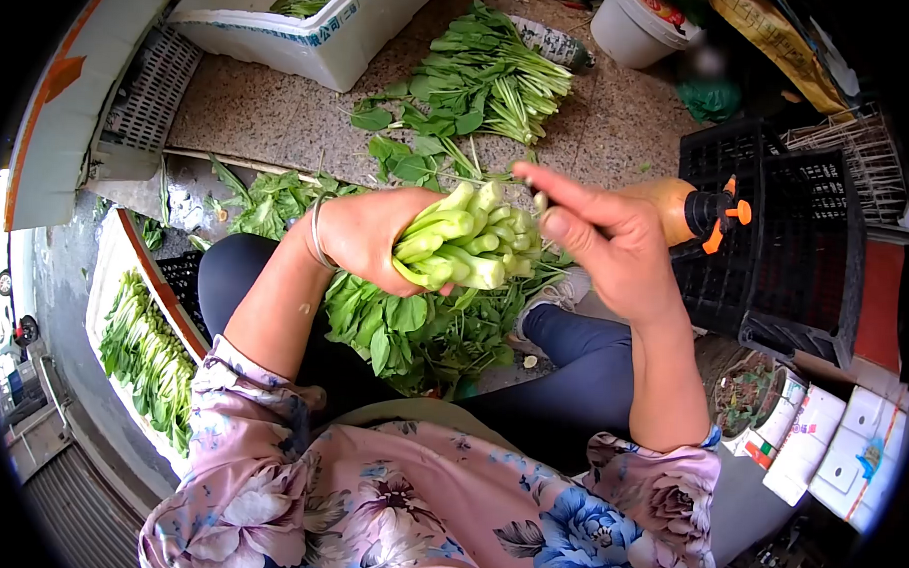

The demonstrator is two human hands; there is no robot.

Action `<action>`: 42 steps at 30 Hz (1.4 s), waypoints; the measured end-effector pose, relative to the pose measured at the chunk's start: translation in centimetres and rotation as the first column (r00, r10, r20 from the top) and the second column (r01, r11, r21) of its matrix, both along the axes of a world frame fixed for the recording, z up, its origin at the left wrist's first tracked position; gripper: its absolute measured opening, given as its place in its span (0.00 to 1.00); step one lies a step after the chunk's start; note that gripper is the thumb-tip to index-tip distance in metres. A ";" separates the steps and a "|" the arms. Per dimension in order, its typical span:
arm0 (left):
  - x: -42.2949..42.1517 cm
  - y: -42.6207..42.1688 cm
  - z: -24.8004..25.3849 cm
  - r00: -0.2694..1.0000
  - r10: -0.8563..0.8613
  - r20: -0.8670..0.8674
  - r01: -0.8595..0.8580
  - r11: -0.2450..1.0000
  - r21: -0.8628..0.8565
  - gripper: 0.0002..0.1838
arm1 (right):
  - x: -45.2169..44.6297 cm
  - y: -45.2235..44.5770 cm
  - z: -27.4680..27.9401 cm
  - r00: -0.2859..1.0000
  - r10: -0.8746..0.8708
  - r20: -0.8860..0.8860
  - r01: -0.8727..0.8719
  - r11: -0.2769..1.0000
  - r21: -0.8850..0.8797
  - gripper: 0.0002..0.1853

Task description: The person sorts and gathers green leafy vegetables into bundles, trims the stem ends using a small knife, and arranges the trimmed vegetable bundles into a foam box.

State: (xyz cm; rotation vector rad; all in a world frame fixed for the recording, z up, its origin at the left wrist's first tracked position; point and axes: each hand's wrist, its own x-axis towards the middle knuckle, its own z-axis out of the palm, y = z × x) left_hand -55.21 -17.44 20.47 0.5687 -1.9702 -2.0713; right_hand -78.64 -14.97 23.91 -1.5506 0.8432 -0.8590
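Note:
A bunch of leafy greens is wrapped in my left hand, its pale cut stems facing up and its leaves hanging below. My right hand is raised just to the right of the stems, apart from them. Its fingers are bent round something small and dark near the fingertips, which I cannot make out. Beyond the hands, a pile of greens lies on the speckled stone surface, with loose leaves nearer to me.
A white foam box stands at the back left, a white bucket at the back right. Black crates and an orange-topped bottle are on the right. More greens fill a box at left.

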 end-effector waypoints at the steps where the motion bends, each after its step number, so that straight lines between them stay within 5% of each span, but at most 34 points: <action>1: -0.1 0.0 0.1 1.000 -0.007 0.004 0.007 0.999 -0.050 0.34 | 0.0 0.0 0.1 1.000 0.003 -0.001 -0.003 1.000 0.000 0.18; 4: -0.2 0.2 0.5 0.999 -0.026 0.021 0.027 0.999 -0.044 0.34 | 0.3 0.2 0.6 0.979 0.190 -0.068 -0.193 0.981 -0.029 0.24; 8: -0.4 0.5 0.5 0.999 -0.029 0.020 0.029 0.999 -0.035 0.34 | 0.4 0.3 0.6 0.969 0.232 -0.089 -0.231 0.973 0.021 0.23; 13: -0.2 0.1 0.4 0.993 -0.096 0.069 0.093 0.995 0.038 0.30 | 1.7 0.8 -0.6 0.999 0.040 0.006 -0.040 0.999 -0.037 0.17; 17: -0.2 0.2 0.6 0.999 0.002 0.033 0.000 0.998 -0.064 0.29 | 1.8 0.6 -1.2 1.000 -0.009 0.007 0.010 0.992 -0.129 0.16; 19: -0.4 0.2 0.6 0.997 0.008 0.078 -0.004 0.999 -0.051 0.30 | 1.4 0.3 -0.6 0.936 -0.195 -0.294 0.132 0.966 -0.221 0.16; 21: -0.6 0.2 0.1 0.998 0.024 0.062 -0.014 0.988 -0.153 0.31 | 1.4 0.3 -0.6 0.964 -0.157 -0.212 0.134 0.984 -0.118 0.17; 23: -0.5 0.2 0.2 0.993 0.032 0.111 -0.010 0.981 -0.193 0.32 | 1.2 0.4 -0.7 0.997 0.074 -0.021 -0.074 0.997 -0.037 0.18; 24: -0.5 0.2 0.3 0.990 0.026 0.140 0.005 0.977 -0.212 0.32 | 0.9 0.4 0.8 0.976 0.207 -0.064 -0.200 0.974 0.102 0.21; 34: -0.9 0.4 0.2 0.979 -0.013 0.205 0.071 0.958 -0.276 0.29 | 0.7 0.2 -0.4 0.955 0.280 -0.094 -0.252 0.938 0.236 0.20; 37: -0.9 0.4 0.5 0.977 0.005 0.215 0.055 0.961 -0.272 0.30 | 1.1 0.5 -1.0 0.991 0.134 0.002 -0.132 0.976 0.171 0.15; 39: -0.9 0.5 0.4 0.973 0.017 0.231 0.046 0.963 -0.265 0.32 | 1.1 0.3 -0.8 0.994 0.018 -0.105 -0.009 0.996 0.085 0.15; 41: -1.0 0.6 -0.1 0.978 0.153 0.141 -0.107 0.952 -0.288 0.35 | 0.9 0.0 -0.6 0.996 -0.007 -0.084 0.013 0.997 0.071 0.15; 42: -1.1 0.6 0.3 0.965 0.217 0.145 -0.167 0.941 -0.295 0.38 | 0.8 -0.2 -0.2 0.986 -0.163 -0.038 0.165 0.985 0.054 0.16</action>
